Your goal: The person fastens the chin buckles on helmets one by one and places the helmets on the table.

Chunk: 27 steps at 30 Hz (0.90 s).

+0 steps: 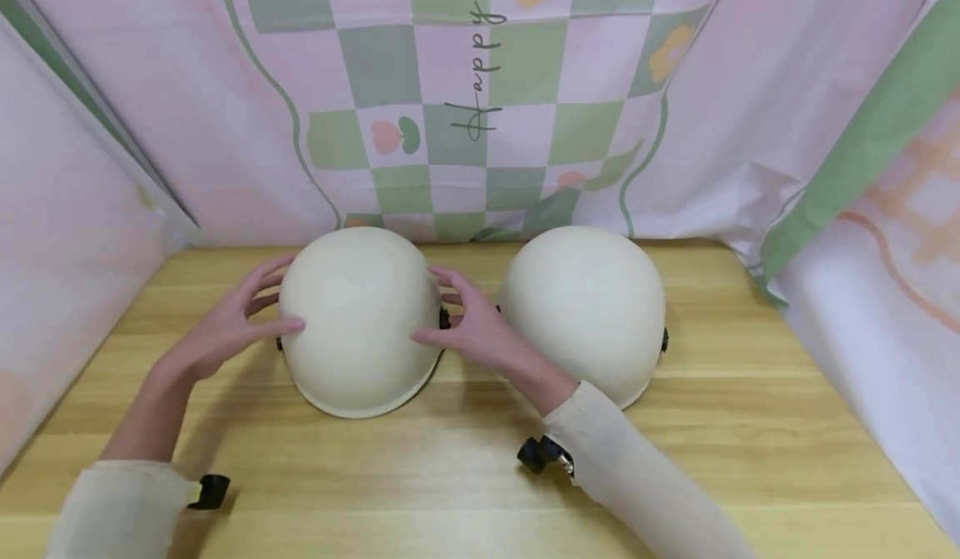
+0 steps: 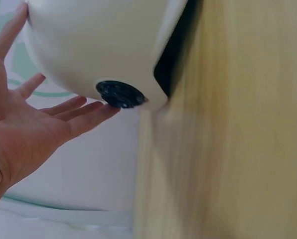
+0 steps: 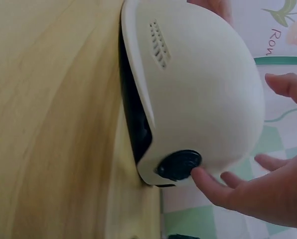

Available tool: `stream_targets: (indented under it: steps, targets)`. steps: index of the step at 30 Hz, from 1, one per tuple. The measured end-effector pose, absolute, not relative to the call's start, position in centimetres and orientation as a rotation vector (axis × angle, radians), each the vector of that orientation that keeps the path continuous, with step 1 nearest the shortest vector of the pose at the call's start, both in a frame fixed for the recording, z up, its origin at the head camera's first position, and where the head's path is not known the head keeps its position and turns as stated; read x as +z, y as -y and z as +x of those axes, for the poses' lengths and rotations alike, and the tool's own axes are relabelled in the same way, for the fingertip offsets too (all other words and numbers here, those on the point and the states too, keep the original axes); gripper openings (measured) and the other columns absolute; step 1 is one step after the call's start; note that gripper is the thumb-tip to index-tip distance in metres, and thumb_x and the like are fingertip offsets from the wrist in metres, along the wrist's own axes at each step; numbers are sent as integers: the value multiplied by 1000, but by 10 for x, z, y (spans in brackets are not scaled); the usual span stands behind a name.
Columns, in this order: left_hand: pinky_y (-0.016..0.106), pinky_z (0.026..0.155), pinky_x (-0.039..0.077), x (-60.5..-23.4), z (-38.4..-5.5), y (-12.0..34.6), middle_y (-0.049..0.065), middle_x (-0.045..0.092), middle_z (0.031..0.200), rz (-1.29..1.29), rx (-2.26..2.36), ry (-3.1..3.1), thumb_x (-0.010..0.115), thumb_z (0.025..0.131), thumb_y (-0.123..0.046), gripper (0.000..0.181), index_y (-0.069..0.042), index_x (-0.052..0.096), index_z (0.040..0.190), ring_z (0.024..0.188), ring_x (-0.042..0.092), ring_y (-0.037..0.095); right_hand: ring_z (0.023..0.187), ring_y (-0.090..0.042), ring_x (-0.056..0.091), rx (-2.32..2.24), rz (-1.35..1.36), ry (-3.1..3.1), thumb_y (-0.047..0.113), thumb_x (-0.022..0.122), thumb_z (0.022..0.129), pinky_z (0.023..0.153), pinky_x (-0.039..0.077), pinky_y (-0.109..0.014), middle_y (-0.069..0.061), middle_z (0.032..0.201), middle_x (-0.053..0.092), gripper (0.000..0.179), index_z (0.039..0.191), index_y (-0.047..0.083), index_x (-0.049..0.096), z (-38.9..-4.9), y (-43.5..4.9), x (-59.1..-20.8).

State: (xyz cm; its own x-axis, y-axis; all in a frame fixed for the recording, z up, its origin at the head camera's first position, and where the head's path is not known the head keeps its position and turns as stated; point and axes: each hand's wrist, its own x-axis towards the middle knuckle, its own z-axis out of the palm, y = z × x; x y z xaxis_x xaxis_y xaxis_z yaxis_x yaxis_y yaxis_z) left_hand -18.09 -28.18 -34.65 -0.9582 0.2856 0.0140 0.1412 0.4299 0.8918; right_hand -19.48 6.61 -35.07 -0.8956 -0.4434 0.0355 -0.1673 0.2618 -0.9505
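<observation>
A cream-coloured helmet (image 1: pixel 360 317) sits dome up on the wooden table, between the two hands. My left hand (image 1: pixel 225 326) is at its left side with fingers spread; in the left wrist view, the fingertips lie at a black round side fitting (image 2: pixel 119 93) and the thumb tip meets the shell. On the other side, my right hand (image 1: pixel 472 326) has its fingers spread around the shell. The right wrist view shows one fingertip at the matching black fitting (image 3: pixel 180 164), with the thumb apart from the shell. The helmet's inside is hidden.
A second cream helmet (image 1: pixel 585 309) stands just right of the first, partly behind the right wrist. Both rest on the wooden table (image 1: pixel 360 476). A printed checkered curtain (image 1: pixel 450 67) hangs along the back edge, with more cloth at both sides.
</observation>
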Motion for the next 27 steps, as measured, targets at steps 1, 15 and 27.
stream_targets:
  steps: [1, 15, 27]
  targets:
    - [78, 105, 34, -348, -180, 284, 27, 22, 164, 379, 1559, -2530, 75, 95, -11, 92, -19, 17, 167, 147, 24, 58, 145, -36, 41, -1681, -545, -2299, 18, 84, 87, 115, 38, -56, -13, 161, 36, 89, 161, 19, 35, -195, -64, -352]
    - [68, 100, 43, -361, -175, 292, 26, 20, 165, 419, 1568, -2512, 77, 93, -6, 100, -28, 15, 168, 145, 27, 58, 151, -41, 29, -1701, -427, -2279, 20, 89, 82, 117, 32, -61, -15, 167, 25, 105, 165, 28, 26, -201, -52, -361]
    - [69, 104, 39, -363, -175, 290, 25, 22, 165, 439, 1546, -2551, 77, 94, -8, 97, -27, 16, 168, 146, 29, 55, 150, -38, 29, -1671, -485, -2315, 22, 93, 76, 115, 35, -62, -7, 170, 18, 114, 165, 32, 23, -208, -47, -366]
